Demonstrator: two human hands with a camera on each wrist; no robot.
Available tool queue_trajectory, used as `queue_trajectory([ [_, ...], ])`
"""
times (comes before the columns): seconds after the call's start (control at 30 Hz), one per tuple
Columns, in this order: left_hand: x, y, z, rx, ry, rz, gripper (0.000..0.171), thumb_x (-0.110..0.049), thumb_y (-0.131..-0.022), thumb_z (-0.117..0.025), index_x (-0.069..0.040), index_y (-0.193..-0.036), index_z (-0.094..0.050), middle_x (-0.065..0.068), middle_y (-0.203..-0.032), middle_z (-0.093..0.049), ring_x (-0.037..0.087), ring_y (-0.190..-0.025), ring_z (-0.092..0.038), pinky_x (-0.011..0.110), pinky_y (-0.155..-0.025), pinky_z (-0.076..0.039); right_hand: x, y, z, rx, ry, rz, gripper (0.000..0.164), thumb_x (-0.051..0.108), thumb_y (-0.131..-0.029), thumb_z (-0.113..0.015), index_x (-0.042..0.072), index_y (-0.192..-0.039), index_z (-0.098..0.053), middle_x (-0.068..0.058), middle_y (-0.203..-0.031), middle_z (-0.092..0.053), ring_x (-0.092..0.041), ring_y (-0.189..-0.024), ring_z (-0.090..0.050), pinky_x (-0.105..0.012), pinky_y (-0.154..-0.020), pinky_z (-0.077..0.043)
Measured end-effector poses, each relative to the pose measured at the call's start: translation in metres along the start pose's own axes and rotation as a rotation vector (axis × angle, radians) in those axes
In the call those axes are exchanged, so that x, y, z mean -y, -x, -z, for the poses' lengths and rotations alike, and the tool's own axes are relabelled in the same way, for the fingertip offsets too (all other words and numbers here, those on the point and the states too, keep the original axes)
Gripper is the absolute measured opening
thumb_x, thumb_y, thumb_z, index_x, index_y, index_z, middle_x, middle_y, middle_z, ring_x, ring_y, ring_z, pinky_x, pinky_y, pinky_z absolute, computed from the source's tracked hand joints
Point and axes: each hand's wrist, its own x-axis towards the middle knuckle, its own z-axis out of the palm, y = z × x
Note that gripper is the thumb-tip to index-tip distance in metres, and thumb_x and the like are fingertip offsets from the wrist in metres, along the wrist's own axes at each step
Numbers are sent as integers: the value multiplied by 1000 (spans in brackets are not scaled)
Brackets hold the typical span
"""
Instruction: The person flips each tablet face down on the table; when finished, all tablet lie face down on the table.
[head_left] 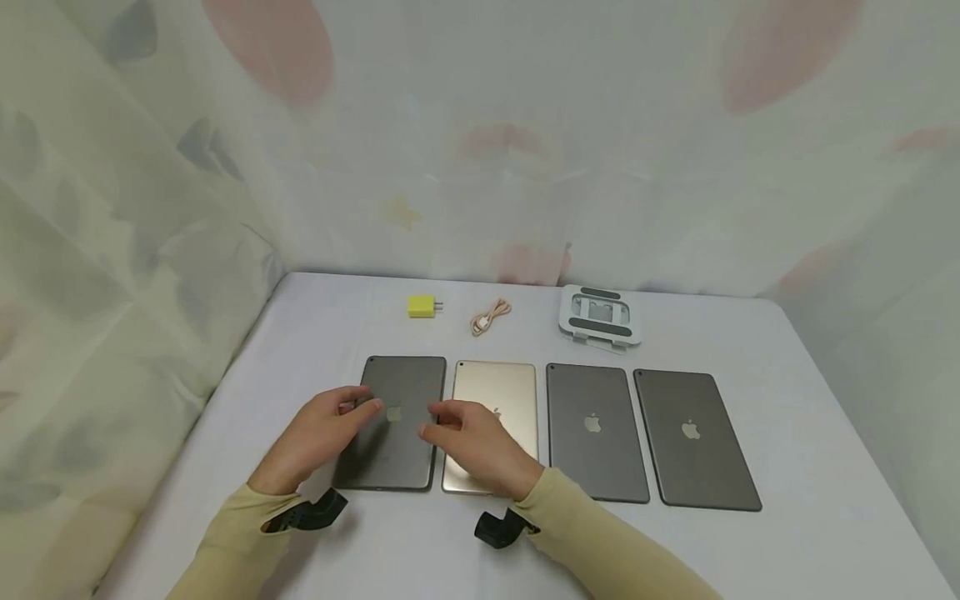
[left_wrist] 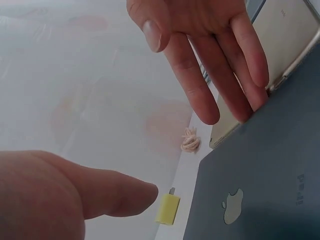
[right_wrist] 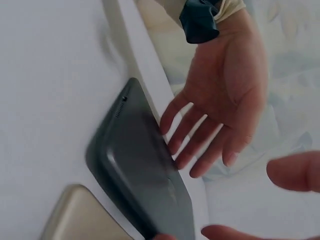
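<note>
Four tablets lie back-up in a row on the white table. At its left end is a dark grey tablet (head_left: pixel 405 458) with a pale apple logo. My left hand (head_left: pixel 318 433) is over its left edge, fingers loosely extended. Beside its right edge is my right hand (head_left: pixel 483 446), thumb and fingers apart and partly covering the gold tablet (head_left: pixel 487 379). In the left wrist view, the grey tablet (left_wrist: pixel 265 165) shows nothing gripped at its edge. The right wrist view has the left hand (right_wrist: pixel 225 95) with relaxed fingers along the tablet's far side; whether they touch it I cannot tell.
Two more dark grey tablets (head_left: pixel 588 392) (head_left: pixel 693 467) continue the row rightward. Behind the row lie a yellow charger plug (head_left: pixel 422 307), a coiled pinkish cable (head_left: pixel 491 317) and a folded white stand (head_left: pixel 600 317) with dark pads. Patterned curtains (head_left: pixel 465 167) border the table (head_left: pixel 810 467).
</note>
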Motion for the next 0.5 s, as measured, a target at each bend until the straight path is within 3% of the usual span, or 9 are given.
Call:
queue_trajectory([
  [0.23, 1, -5, 1, -13, -37, -9, 74, -55, -109, -56, -2, -160, -49, 29, -159, -54, 48, -143, -55, 62, -107, -54, 6, 3, 14, 75, 106, 14, 58, 44, -103, -66, 8, -149, -64, -4, -152, -67, -17, -129, -69, -45, -113, -53],
  [0.33, 6, -5, 2, -39, -84, -19, 73, -54, -109, -57, -2, -160, -49, 30, -157, -55, 47, -141, -57, 61, -106, -55, 4, 8, 27, 91, 188, 44, 54, 45, -104, -66, 14, -148, -66, -4, -150, -68, -17, -126, -71, -42, -106, -57],
  [0.4, 12, -4, 1, -87, -104, -33, 69, -50, -109, -57, -3, -160, -49, 30, -157, -54, 47, -140, -58, 61, -104, -55, 0, 14, 39, 71, 236, 64, 51, 43, -104, -66, 16, -147, -67, -6, -148, -69, -21, -125, -70, -43, -103, -58],
  [0.5, 23, -3, 0, -229, -134, -114, 61, -42, -110, -58, -3, -157, -53, 31, -156, -54, 49, -135, -61, 62, -102, -56, -7, 24, 64, -1, 294, 62, 50, 41, -106, -67, 15, -148, -65, -9, -148, -68, -27, -129, -68, -46, -105, -58],
])
